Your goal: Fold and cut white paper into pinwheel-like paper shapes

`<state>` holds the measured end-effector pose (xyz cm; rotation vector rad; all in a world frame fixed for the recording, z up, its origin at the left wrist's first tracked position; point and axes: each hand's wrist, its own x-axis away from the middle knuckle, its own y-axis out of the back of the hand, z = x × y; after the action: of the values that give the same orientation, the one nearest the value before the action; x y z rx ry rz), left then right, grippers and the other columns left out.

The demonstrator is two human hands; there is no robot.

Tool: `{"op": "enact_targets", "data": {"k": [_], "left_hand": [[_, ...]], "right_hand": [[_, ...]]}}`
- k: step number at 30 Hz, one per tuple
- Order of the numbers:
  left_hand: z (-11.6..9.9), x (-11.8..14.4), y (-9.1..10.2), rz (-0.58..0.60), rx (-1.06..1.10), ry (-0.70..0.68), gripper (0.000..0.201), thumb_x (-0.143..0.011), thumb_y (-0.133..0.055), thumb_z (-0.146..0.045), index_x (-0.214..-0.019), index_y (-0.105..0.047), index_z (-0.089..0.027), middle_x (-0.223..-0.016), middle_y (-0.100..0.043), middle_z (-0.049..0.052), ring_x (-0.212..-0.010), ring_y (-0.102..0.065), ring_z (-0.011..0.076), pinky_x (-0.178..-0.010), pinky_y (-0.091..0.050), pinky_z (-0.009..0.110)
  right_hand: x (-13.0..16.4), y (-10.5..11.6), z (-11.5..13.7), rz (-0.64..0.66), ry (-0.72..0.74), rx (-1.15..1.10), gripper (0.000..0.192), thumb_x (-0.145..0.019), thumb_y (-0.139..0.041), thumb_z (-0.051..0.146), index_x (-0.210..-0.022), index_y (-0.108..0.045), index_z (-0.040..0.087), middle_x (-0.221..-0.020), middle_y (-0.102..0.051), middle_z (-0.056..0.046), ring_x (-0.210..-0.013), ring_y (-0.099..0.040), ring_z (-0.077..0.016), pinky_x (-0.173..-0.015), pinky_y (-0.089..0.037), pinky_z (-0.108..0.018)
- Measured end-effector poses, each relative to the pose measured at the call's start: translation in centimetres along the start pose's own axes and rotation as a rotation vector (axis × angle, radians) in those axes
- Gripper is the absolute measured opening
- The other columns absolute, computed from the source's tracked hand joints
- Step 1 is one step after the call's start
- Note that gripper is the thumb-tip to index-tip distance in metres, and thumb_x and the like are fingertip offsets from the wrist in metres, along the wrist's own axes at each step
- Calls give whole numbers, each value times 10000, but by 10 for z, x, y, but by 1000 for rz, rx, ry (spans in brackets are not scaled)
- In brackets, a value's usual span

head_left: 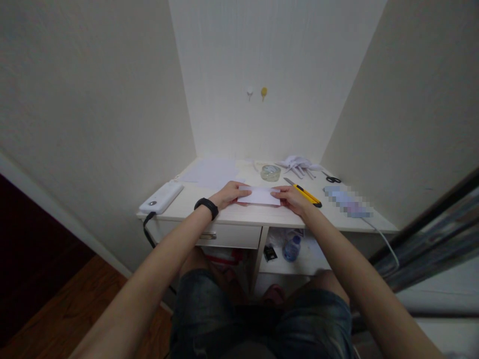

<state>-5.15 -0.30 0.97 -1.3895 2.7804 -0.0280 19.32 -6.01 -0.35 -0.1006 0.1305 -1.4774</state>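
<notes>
Pinching the white paper piece (259, 196) at the centre of the frame with the left hand (229, 193) at its left end and the right hand (292, 197) at its right end, with thumbs on top, holding it over the near part of the desk (239, 214). Judging good handling to mean pressing evenly with both thumbs, keeping long edges level and avoiding twist. Looking outward, noting the yellow cutter (307, 195) lying blade-out just beside the right hand, right of centre, so guarding knuckles, with paper sheets (209, 172) lying left of centre.
</notes>
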Motion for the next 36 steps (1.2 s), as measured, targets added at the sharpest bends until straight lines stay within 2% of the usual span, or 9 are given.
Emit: {"op": "enact_targets", "data": {"k": [4, 9, 14, 17, 19, 21, 25, 30, 36], "left_hand": [[10, -1, -2, -24, -9, -81, 470, -612, -868, -280, -1031, -759, -96, -944, -745, 131, -742, -662, 163, -648, -528, 257], [13, -2, 2, -6, -90, -73, 426, -675, -831, -356, -1022, -770, -116, -934, -753, 123, -723, -654, 152, -644, -490, 236], [11, 0, -2, 36, -81, -69, 459, -627, -863, -348, -1021, -776, -131, -1006, -755, 132, -814, -669, 191, -735, -509, 279], [9, 1, -3, 49, -57, -38, 495, -604, -877, -327, -1046, -771, -130, -1018, -755, 135, -835, -667, 199, -769, -508, 296], [8, 1, -3, 28, -41, -20, 494, -596, -881, -301, -1049, -771, -136, -1006, -757, 124, -821, -659, 183, -773, -499, 288], [7, 2, -2, 2, -21, -10, 488, -583, -884, -265, -1043, -774, -144, -997, -757, 113, -814, -648, 168, -789, -489, 284], [3, 4, -2, 2, -11, 20, 442, -588, -875, -226, -1011, -783, -137, -996, -754, 118, -839, -634, 171, -834, -474, 306], [2, 5, -2, -32, -23, 22, 376, -588, -858, -184, -956, -795, -139, -980, -755, 121, -820, -621, 166, -790, -466, 295], [5, 8, -2, 20, -59, -9, 434, -627, -878, -276, -1026, -778, -137, -942, -758, 101, -762, -609, 135, -744, -454, 265]], "right_hand": [[0, 3, 0, 0, -16, -76, 309, -589, -805, 133, -891, -766, 183, -783, -740, -28, -620, -618, -126, -499, -516, -217], [-1, 6, -1, 20, -11, -41, 302, -621, -813, 166, -920, -775, 167, -768, -736, -29, -555, -573, -99, -430, -442, -188], [-1, 6, -3, 61, -17, 5, 369, -601, -848, 218, -961, -787, 170, -843, -755, -42, -654, -606, -112, -528, -455, -198], [-1, 6, -4, 64, -19, 43, 414, -583, -857, 241, -986, -788, 178, -743, -727, -11, -562, -524, -87, -486, -372, -209], [0, 6, -3, 40, -6, 71, 424, -559, -860, 247, -972, -793, 181, -667, -691, 11, -501, -437, -68, -462, -299, -222], [1, 5, -1, 19, 10, 88, 415, -531, -862, 252, -934, -800, 177, -660, -681, 9, -506, -413, -68, -474, -268, -236], [4, 2, 3, 5, 30, 108, 388, -486, -858, 262, -859, -805, 167, -693, -691, -18, -565, -437, -88, -512, -261, -259], [4, 4, 3, 5, 55, 145, 304, -488, -826, 266, -775, -800, 168, -742, -712, -55, -578, -446, -106, -518, -254, -281], [3, 8, -2, -6, 32, 150, 302, -487, -835, 240, -774, -800, 152, -699, -691, -43, -561, -431, -98, -539, -286, -285]]}}
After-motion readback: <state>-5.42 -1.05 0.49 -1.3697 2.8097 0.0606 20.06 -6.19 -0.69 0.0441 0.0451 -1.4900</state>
